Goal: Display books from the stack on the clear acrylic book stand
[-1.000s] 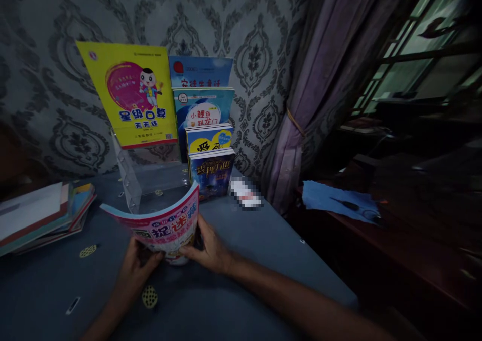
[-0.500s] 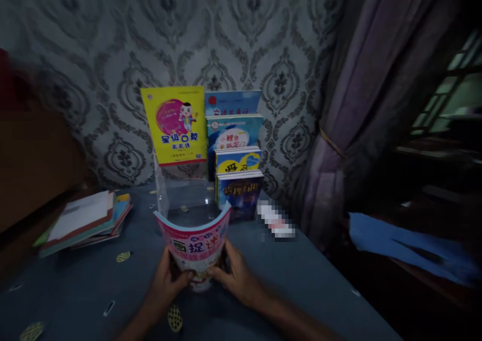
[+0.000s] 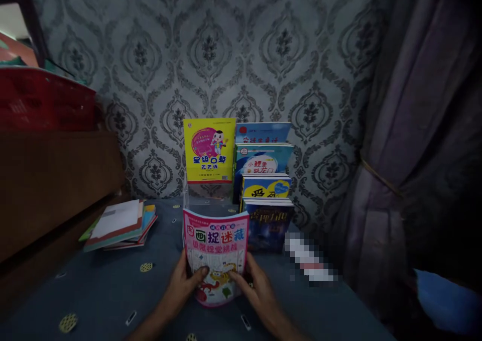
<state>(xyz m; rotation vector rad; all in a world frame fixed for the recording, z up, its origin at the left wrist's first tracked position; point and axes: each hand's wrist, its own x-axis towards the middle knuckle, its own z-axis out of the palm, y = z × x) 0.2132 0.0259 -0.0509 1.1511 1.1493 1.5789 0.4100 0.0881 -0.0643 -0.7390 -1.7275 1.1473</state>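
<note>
A pink picture book [image 3: 216, 245] stands upright between my two hands, its cover facing me and slightly curved. My left hand [image 3: 188, 280] grips its lower left edge, thumb on the cover. My right hand [image 3: 256, 283] grips the lower right edge the same way. Just behind it is a clear plastic stand [image 3: 205, 200], partly hidden by the book. A yellow workbook [image 3: 210, 152] rests upright at the stand's upper left. To its right, blue books [image 3: 265, 157] and a dark blue book [image 3: 268, 228] stand in stepped rows.
A pile of books and papers [image 3: 118, 225] lies on the left of the blue cloth-covered table [image 3: 124, 291]. Beyond it are a brown wooden box-like piece [image 3: 56, 185] and a red basket [image 3: 45, 100]. A blurred-out item [image 3: 309, 258] lies right of the stand, near a tied curtain [image 3: 376, 190].
The pink book has gone from strongly bent and tilted back to nearly flat and more upright, both hands still on it. My view has turned left, bringing the red basket in.
</note>
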